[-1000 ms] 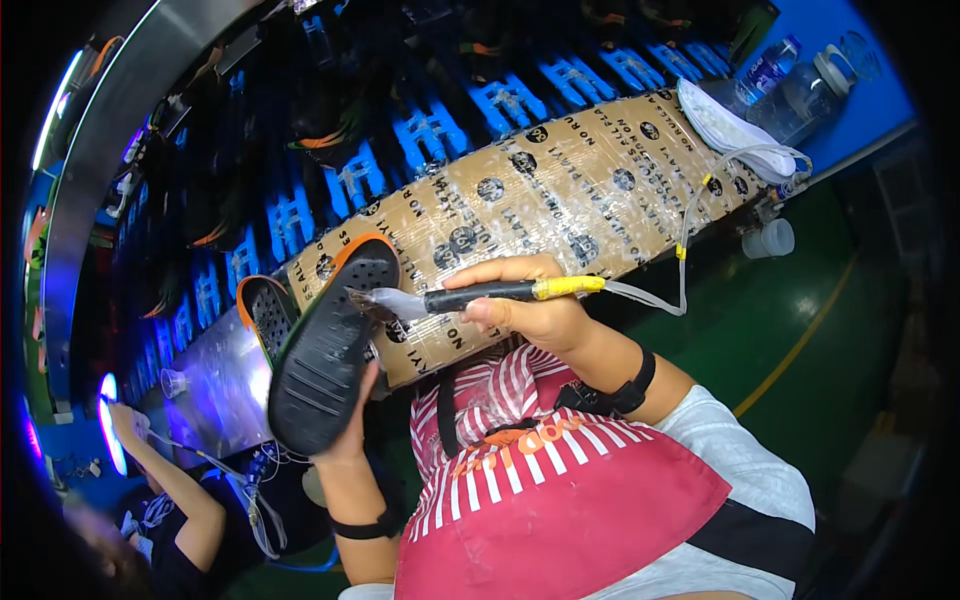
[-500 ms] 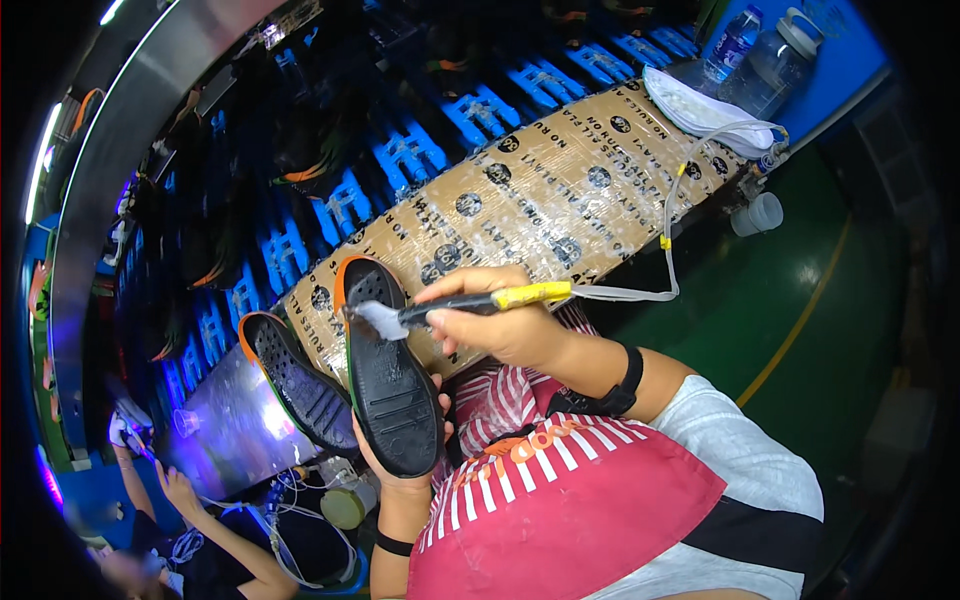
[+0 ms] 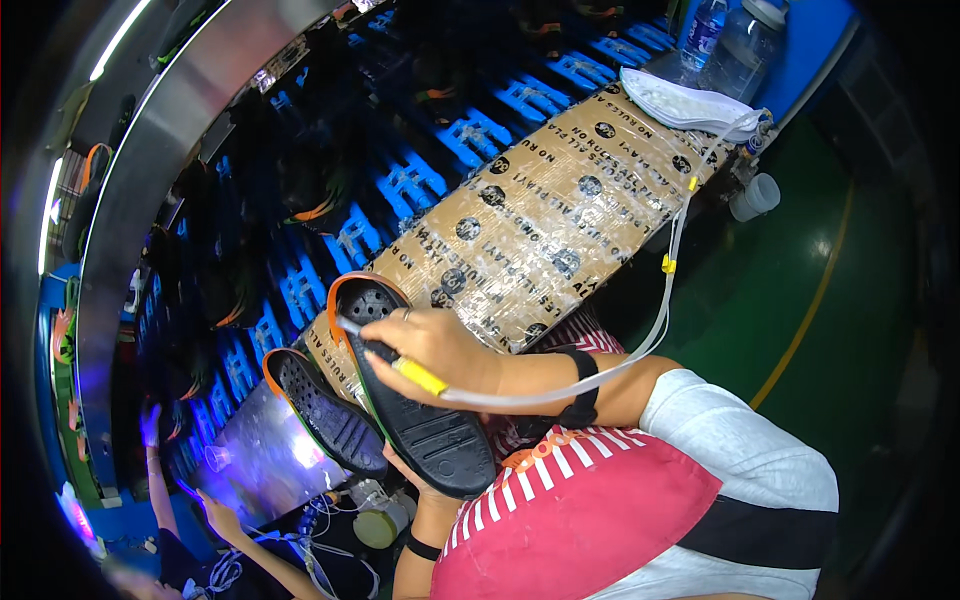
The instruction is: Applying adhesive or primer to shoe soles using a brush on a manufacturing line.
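Note:
My left hand [image 3: 408, 470] grips a black shoe sole [image 3: 440, 450] with an orange rim from beneath near its heel, much of the hand hidden under it. The sole is tilted, its grooved and perforated inner face upward. In my right hand [image 3: 455, 345] is a glue brush [image 3: 420, 377] with a yellow-wrapped handle end. A clear hose runs from that end over my right forearm. The brush tip meets the orange rim on the left side of the toe half. Just left of the held sole lies a matching black and orange sole [image 3: 318, 405].
Cardboard [image 3: 530, 220] covers the bench. Beyond it runs a line of blue holders [image 3: 475, 135]. A white sole-shaped piece [image 3: 685, 105], a bottle [image 3: 704, 35] and a jug [image 3: 745, 50] sit far right; a white cup [image 3: 755, 197] hangs below. At left are a co-worker's hands [image 3: 220, 515].
The brush has moved from the sole's middle to its left rim near the toe, and my right hand has turned over. The held sole has shifted slightly right and down in view.

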The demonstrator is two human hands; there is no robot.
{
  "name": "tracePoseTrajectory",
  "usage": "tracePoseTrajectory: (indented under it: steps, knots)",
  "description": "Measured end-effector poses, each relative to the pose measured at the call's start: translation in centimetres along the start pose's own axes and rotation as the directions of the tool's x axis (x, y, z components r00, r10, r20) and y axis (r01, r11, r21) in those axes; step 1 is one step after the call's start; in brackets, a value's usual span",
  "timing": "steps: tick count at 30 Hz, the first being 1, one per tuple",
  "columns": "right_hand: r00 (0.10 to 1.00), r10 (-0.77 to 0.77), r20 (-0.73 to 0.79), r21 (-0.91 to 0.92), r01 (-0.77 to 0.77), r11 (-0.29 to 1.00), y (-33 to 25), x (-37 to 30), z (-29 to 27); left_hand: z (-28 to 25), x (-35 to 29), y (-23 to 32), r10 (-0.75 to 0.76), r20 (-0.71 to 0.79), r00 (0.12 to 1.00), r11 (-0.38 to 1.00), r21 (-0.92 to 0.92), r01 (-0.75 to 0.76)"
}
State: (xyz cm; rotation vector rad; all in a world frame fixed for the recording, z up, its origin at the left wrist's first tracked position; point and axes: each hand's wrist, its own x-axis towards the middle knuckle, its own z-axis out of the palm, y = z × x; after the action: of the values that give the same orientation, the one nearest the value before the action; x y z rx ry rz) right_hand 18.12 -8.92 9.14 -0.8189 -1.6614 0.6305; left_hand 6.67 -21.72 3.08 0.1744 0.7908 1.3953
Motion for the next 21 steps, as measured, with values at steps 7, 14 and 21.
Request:
tracePoseTrajectory:
  steps: [7, 14, 21]
  knots:
    - [0.992, 0.059, 0.110, 0.365, -0.096, 0.926, -1.2, 0.1, -1.2, -0.6, 0.1, 0.1, 0.097, -0.013, 0.995, 0.995, 0.018, -0.097]
    - [0.984, -0.044, 0.174, -0.003, 0.046, 0.999, -1.3, 0.3, -0.6, -0.6, 0.6, 0.3, 0.108, 0.005, 0.994, 0.994, 0.030, -0.109]
    - [0.994, -0.026, 0.106, 0.374, -0.016, 0.927, -2.0, 1.4, -1.2, -0.4, 1.1, 0.4, 0.131, 0.015, 0.991, 0.991, 0.031, -0.131]
